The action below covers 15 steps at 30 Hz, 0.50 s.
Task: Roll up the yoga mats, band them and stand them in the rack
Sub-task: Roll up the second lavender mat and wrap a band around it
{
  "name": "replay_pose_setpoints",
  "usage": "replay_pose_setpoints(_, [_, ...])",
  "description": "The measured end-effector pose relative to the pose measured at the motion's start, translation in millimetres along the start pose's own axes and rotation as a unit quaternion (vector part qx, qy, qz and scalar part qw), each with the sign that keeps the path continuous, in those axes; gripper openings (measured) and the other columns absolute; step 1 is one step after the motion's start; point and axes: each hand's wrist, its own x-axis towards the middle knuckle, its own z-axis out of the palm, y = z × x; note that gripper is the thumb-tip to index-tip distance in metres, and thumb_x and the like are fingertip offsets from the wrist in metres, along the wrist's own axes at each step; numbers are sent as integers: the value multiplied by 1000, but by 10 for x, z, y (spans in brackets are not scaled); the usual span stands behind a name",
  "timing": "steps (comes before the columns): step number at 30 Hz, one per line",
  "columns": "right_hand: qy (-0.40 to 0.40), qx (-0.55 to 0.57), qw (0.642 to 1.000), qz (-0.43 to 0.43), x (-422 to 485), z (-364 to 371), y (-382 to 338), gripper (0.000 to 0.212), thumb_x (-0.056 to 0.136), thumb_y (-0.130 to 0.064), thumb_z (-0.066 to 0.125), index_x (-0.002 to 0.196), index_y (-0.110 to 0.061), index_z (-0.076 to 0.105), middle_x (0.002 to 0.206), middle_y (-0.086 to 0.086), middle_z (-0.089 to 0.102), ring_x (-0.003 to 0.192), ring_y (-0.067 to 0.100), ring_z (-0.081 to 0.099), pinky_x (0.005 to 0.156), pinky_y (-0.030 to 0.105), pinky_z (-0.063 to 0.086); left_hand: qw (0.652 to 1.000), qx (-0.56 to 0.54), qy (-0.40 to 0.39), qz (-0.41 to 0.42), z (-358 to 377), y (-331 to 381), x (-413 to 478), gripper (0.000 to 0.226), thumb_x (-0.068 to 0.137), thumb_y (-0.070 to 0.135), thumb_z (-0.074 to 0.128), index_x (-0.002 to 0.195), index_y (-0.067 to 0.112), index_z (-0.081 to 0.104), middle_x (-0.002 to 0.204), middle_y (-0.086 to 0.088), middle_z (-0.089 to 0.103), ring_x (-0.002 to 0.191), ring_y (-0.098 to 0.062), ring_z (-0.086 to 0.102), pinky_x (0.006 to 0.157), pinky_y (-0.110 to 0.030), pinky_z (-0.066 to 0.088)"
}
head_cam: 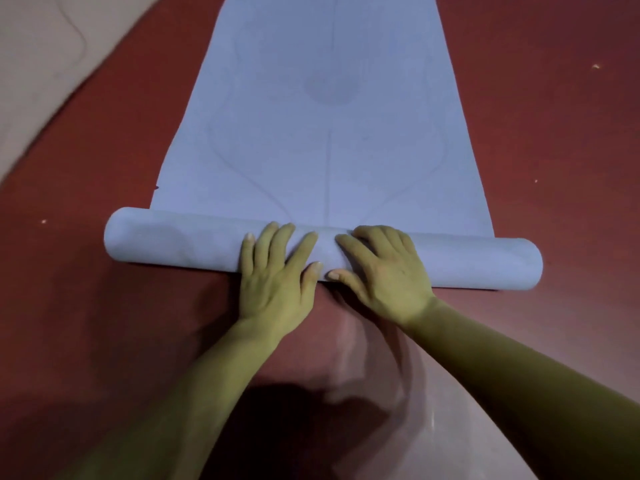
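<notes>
Left hand and right hand lie flat, fingers spread apart, side by side (thumbs nearly touching) on the half-rolled blue mat on the red floor.

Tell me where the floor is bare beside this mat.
Bare red floor runs along the right edge of the blue mat, and a narrower strip lies between its left edge and the beige mat. It is crowded at the roll's middle, under the left hand and right hand.
</notes>
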Motion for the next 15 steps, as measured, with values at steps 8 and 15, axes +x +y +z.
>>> replay_pose_setpoints(8, [-2, 32, 997, 71, 132, -53, -3, 62, 89, -67, 62, 130, -20, 64, 125, 8, 57, 114, 25, 51, 98, 43, 36, 999, 13, -41, -26, 17, -7, 306, 43, 99, 43, 41, 129, 23, 63, 131, -6, 61, 128, -35, 48, 117, -53, 23])
replay_pose_setpoints(15, [-15, 32, 997, 73, 193, 44, 98, 67, 88, -72, 53, 126, -18, 68, 118, 3, 62, 109, 27, 57, 98, 41, 39, 999, 7, -26, -20, 35, 4, 383, 44, 99, 42, 42, 131, 21, 63, 139, -7, 57, 130, -33, 48, 115, -52, 25])
